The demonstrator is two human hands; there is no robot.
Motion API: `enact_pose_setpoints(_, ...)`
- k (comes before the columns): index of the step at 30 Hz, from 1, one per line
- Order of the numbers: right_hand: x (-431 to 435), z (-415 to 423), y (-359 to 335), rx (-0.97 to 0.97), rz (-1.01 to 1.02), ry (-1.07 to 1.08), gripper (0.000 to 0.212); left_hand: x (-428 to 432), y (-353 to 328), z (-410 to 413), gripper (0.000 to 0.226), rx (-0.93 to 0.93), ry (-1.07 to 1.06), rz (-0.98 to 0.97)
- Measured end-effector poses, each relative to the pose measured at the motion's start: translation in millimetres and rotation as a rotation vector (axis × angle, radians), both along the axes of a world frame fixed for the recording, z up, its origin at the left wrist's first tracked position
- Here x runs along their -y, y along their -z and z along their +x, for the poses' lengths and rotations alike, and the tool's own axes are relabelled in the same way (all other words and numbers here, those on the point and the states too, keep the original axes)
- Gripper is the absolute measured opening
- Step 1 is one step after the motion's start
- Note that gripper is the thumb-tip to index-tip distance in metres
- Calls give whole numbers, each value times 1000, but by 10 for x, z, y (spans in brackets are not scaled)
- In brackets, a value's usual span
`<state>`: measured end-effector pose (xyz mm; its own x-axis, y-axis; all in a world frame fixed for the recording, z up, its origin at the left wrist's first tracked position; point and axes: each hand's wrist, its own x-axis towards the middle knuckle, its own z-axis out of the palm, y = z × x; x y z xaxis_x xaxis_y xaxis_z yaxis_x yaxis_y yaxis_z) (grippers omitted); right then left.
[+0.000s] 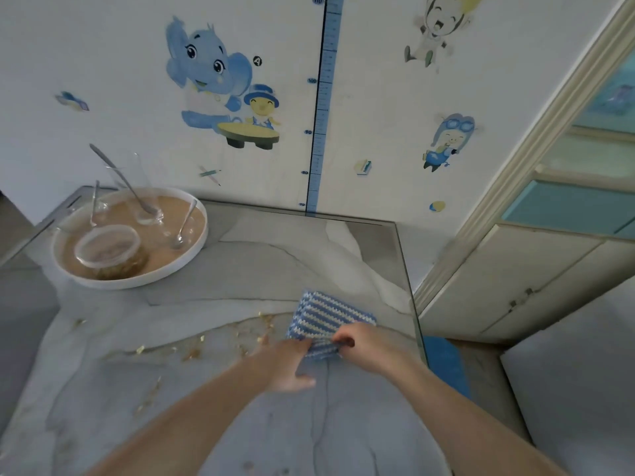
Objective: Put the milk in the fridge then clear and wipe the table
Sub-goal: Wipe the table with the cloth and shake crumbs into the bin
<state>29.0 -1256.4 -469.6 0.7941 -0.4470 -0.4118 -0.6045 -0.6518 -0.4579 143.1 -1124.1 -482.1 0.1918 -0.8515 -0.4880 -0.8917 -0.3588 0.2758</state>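
Where the grey marbled table [275,262] nears its right edge, a folded blue-and-white striped cloth [326,314] lies flat on the surface. The left hand [288,362] grips the cloth's near left corner. The right hand [364,341], fingers curled, pinches its near edge. Golden crumbs [192,352] are scattered on the table just left of the cloth. Well apart, at the far left, a round white-rimmed tray [202,235] carries clear glasses [144,201], spoons [184,225] and a lidded plastic container [110,252].
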Motion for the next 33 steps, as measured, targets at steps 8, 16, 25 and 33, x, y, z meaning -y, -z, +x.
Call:
enact_pose_setpoints(8,-377,-7,-1096,236,232,37,28,-202,-792,-321,74,-153,-308,-427)
enact_pose_setpoints(16,-479,-352,-1562,263,680,33,41,-602,-1425,-340,22,-422,-464,-652)
enact_pose_setpoints(25,-965,174,-1503,233,510,-129,13,-1396,-1514,131,17,-490,-781,-692)
enact_pose_setpoints(33,-1470,1158,-1346,212,473,-292,17,-1996,-1373,825,20,-490,-887,-647)
